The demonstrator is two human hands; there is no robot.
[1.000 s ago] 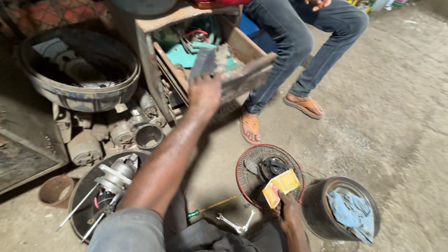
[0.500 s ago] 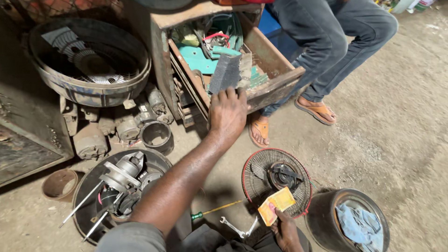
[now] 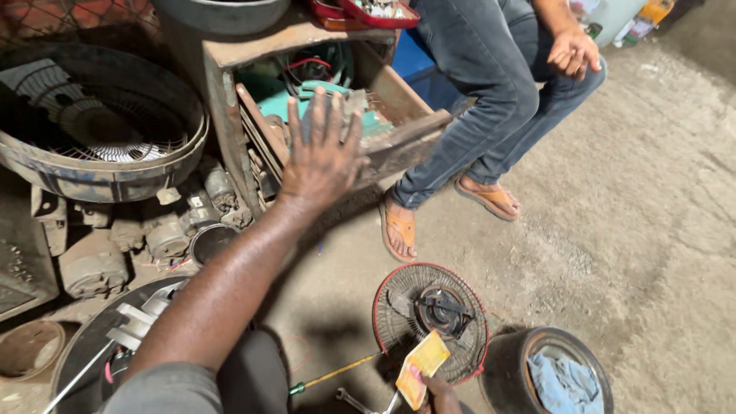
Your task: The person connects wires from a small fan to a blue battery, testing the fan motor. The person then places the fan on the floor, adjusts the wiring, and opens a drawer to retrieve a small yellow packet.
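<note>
The left arm stretches forward and up from the lower left, nearly straight, bare from a grey sleeve at the shoulder. The left hand [image 3: 322, 149] is spread flat, back facing the camera, fingers splayed and pointing upward. The right hand [image 3: 435, 386] sits low at the bottom edge, fingers pinched closed, mostly cut off.

My left hand [image 3: 322, 153] covers part of the open wooden drawer [image 3: 399, 126], so I cannot tell what lies under the palm. My right hand [image 3: 437, 387] is cut off by the bottom edge; only 2 or 3 fingers show on the yellow paper [image 3: 420, 366]. The seated person [image 3: 491, 100] is cropped above the lap.
</note>
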